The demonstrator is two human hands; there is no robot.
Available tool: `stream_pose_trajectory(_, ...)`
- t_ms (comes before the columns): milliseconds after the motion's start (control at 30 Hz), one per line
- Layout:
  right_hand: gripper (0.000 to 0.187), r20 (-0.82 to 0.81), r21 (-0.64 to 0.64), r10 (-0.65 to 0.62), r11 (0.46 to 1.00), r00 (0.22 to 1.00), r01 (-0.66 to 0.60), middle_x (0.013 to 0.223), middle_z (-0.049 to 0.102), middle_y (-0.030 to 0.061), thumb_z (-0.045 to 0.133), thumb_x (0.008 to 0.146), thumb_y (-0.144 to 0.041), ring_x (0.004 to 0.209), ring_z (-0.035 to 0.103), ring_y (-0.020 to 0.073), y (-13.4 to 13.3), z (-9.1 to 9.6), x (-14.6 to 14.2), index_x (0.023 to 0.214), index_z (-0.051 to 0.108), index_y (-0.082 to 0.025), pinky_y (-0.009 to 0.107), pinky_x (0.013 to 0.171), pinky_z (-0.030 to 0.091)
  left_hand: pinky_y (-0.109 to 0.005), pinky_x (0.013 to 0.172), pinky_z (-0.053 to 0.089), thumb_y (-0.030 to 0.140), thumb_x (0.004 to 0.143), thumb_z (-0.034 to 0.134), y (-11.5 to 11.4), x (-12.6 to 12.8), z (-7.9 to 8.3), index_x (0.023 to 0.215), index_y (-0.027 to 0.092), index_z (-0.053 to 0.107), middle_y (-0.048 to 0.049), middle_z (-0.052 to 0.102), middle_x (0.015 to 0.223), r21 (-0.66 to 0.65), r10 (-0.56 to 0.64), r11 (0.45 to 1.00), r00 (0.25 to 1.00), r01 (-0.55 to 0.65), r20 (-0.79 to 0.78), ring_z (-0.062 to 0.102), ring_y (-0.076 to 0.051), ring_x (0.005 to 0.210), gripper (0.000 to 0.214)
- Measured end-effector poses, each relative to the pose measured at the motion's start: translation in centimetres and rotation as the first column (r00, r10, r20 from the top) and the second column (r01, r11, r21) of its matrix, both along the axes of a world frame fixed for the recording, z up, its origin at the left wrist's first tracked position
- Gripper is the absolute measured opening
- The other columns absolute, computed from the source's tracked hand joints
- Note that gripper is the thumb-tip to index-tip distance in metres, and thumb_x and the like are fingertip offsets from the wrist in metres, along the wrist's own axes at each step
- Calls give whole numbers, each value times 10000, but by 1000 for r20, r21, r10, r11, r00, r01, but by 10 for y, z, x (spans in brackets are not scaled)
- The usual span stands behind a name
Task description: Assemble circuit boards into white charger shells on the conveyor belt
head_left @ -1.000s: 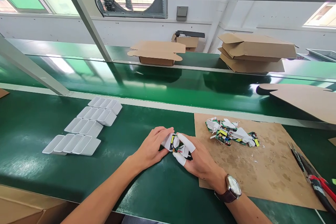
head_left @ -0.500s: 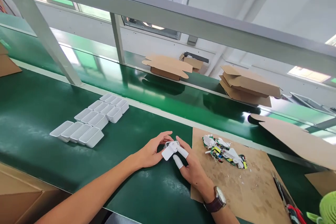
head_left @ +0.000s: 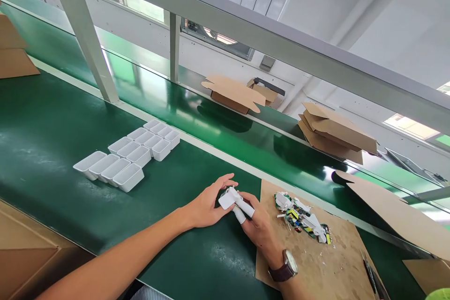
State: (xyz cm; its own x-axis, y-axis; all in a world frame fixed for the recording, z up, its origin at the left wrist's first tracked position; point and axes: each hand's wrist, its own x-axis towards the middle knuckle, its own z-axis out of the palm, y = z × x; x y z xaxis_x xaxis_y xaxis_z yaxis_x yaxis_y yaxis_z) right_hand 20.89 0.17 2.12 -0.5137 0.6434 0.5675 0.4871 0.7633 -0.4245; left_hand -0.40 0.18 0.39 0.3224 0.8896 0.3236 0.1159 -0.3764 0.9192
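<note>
My left hand (head_left: 208,203) and my right hand (head_left: 258,225) meet over the green bench top, both closed around a small white plastic casing (head_left: 228,198). White finger cots cover two fingers of my right hand, which wears a wristwatch (head_left: 285,268). A pile of small circuit boards and white parts (head_left: 301,217) lies just right of my hands on a brown cardboard sheet (head_left: 326,262). Rows of white plastic casings (head_left: 129,155) stand on the bench to the left.
A green conveyor belt (head_left: 225,122) runs behind the bench. Folded cardboard boxes (head_left: 335,129) and an open box (head_left: 234,93) sit beyond it. Grey frame posts (head_left: 84,37) rise at the left. Cardboard (head_left: 397,211) lies at the right, and a tool (head_left: 374,279) rests at the lower right.
The view has swung up and to the left. My hands stay together on the white casing, which has turned so its circuit board no longer shows.
</note>
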Motion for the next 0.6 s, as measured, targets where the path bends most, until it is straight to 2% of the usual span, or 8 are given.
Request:
stream_pose_trajectory(167,445,-45,-15,-1,1000,999,0,1196,679,97,571,971,-124,1027,713,215,-6,3,2,1383,575,-292,353,870,643,-507,1135,473,373,868,750,-6,1,6,1560,260,279,-141,569,1483,-60,22,998,999,-24,-40,556,-290,1361,844)
stream_pose_trajectory(300,390,-32,-153,41,987,999,-46,1196,671,95,556,981,-117,981,709,204,-8,-9,4,1324,632,-287,347,843,642,-490,1091,506,387,873,740,-8,4,3,1518,278,350,-101,642,1376,-57,84,994,993,-89,-80,628,-258,1222,762)
stream_pose_trajectory(400,429,-26,-117,39,992,999,-41,1222,658,106,561,972,-97,1026,696,222,-9,-13,7,1351,612,-292,367,863,635,-473,1045,535,374,869,749,-7,5,0,1518,293,347,-91,663,1327,31,141,990,986,-139,-88,655,-247,1160,767)
stream_pose_trajectory(500,495,-69,-43,4,999,998,-7,1237,645,109,568,957,-78,1084,679,237,-10,-10,11,1398,566,-304,386,899,621,-460,1033,540,390,849,786,-7,4,-1,1562,305,275,-107,639,1358,164,146,977,988,-136,-52,650,-256,1182,882)
stream_pose_trajectory(600,498,-75,-90,-3,996,997,-3,1210,655,108,559,940,-66,1035,691,226,-11,-11,14,1387,570,-286,364,861,628,-459,1040,537,412,826,814,-7,4,0,1581,304,242,-118,617,1386,235,142,963,989,-128,-44,638,-268,1209,954)
